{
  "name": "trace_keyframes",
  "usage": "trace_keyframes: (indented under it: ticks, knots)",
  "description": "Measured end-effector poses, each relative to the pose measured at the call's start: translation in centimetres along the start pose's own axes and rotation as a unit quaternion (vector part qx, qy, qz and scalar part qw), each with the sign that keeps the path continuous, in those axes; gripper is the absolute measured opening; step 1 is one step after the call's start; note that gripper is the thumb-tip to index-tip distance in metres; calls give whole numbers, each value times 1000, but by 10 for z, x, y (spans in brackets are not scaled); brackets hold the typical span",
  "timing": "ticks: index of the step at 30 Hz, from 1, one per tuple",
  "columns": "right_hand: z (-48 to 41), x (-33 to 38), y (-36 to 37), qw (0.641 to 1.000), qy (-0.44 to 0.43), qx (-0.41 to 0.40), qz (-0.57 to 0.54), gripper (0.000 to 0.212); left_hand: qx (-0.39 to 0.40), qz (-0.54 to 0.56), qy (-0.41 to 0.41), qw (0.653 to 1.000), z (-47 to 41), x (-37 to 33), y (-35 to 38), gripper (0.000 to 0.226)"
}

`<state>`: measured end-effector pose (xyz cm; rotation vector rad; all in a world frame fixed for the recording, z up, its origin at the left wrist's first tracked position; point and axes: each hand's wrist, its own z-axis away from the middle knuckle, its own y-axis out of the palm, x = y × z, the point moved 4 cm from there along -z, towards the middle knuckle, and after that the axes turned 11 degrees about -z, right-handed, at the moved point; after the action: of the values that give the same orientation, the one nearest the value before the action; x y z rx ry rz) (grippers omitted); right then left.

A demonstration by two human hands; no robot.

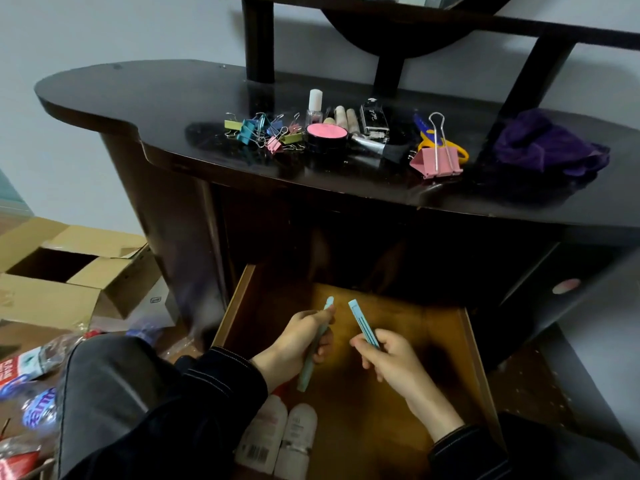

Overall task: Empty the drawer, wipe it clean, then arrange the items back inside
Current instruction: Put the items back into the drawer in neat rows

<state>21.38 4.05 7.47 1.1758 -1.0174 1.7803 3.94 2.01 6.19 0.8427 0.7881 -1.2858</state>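
The wooden drawer (446, 327) stands pulled open below the dark dresser top (145, 98). Over it, my left hand (294, 344) grips a long light-blue pen-like stick (311, 362), and my right hand (391, 362) pinches a flat light-blue piece (362, 322) that points up and left. Two white bottles (277, 434) lie at the drawer's near left corner. On the dresser top lie several small coloured binder clips (263, 131), a pink compact (327, 133), a nail polish bottle (314, 105), a makeup brush (375, 145), a big pink binder clip (434, 161), yellow-handled scissors (446, 143) and a purple cloth (547, 143).
An open cardboard box (69, 271) sits on the floor at the left, with plastic wrappers and bottles (31, 372) in front of it. My dark-trousered knee (114, 393) is beside the drawer's left wall. A mirror frame with dark posts (258, 36) rises behind the dresser top.
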Motion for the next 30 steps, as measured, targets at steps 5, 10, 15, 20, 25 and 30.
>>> trace_keyframes:
  ticks: [5,10,15,20,25,30]
  knots:
    - [-3,-2,2,990,-36,-2,139,25,64,-17,-39,997,1,0,-3,52]
    - [-3,6,3,962,-122,-6,244,20,115,-115,31,986,7,-6,2,29]
    - [0,12,-29,953,-68,-197,218,47,7,-133,45,990,2,-8,-10,36]
    - [1,4,-33,972,23,-174,-156,27,23,-148,65,987,3,-8,-5,33]
    - [-3,7,-28,950,39,-146,-273,31,106,-201,85,970,7,-6,9,34]
    - [0,11,-49,943,-14,-208,-260,18,99,-189,59,975,4,-1,15,43]
